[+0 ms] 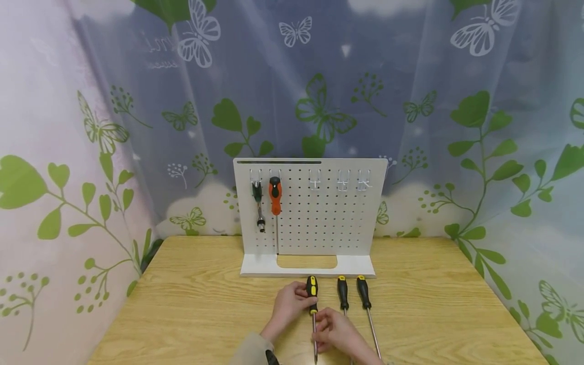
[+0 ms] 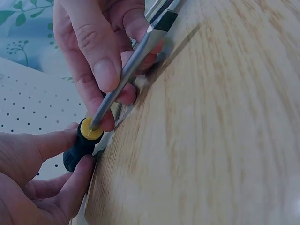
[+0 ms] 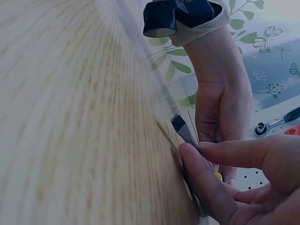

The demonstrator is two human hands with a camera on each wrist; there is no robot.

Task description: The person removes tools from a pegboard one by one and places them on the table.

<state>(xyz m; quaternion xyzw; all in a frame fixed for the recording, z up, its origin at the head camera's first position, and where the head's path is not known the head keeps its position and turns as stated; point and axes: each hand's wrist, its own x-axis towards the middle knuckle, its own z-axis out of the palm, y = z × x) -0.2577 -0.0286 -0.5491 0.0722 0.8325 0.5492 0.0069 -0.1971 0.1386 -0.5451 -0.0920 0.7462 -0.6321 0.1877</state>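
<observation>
A flathead screwdriver with a black and yellow handle is held in both hands, just in front of the white pegboard. My left hand grips its handle, and in the left wrist view thumb and fingers of that hand close around the black grip. Lower down, my right hand pinches the metal shaft between thumb and finger. The flat, dark tip sticks out past the right fingertips in the right wrist view. Beside the right hand lie two more black-handled screwdrivers, one nearer and one farther right.
The white pegboard stands on the wooden table. A green-handled ratchet wrench and an orange screwdriver hang at its left. Wire hooks without tools line its upper right. A patterned curtain surrounds the table.
</observation>
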